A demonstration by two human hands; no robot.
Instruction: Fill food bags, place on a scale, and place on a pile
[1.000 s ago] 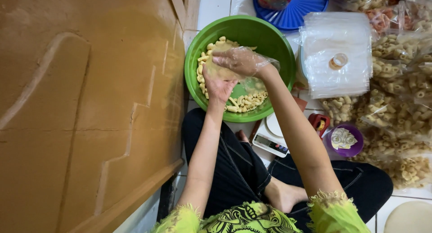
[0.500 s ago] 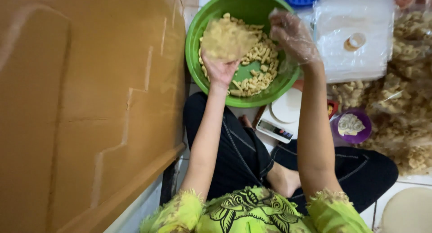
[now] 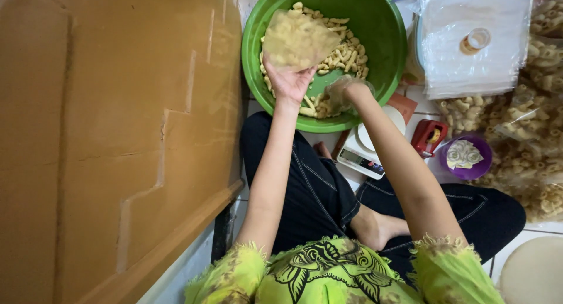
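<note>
A: Clear plastic, thin and limp: the bag of macaroni crackers (image 3: 298, 40) is raised over the green basin (image 3: 375, 22), pinched at its lower edge by the left hand (image 3: 288, 81).

B: And the right hand (image 3: 343, 93)?

A: Gloved in clear film, it reaches into the loose crackers (image 3: 343, 54) on the basin floor, fingers curled as if scooping; whether it encloses any pieces cannot be told.

B: How would the bag handle?

A: Probably light, slippery and shapeless; the contents look brittle. Holding it by the open rim, not squeezing its belly, seems safest.

B: What differs from half a second earlier?

A: The right hand was then lifted, spread, near the basin's far rim; it has come down into the crackers. The bag keeps nearly the same place.

B: Surroundings?

A: A white kitchen scale (image 3: 366, 151) sits beside the knee, a stack of empty bags (image 3: 475, 63) lies further right, and a purple bowl (image 3: 466, 160) stands near filled packets (image 3: 528, 134).
</note>
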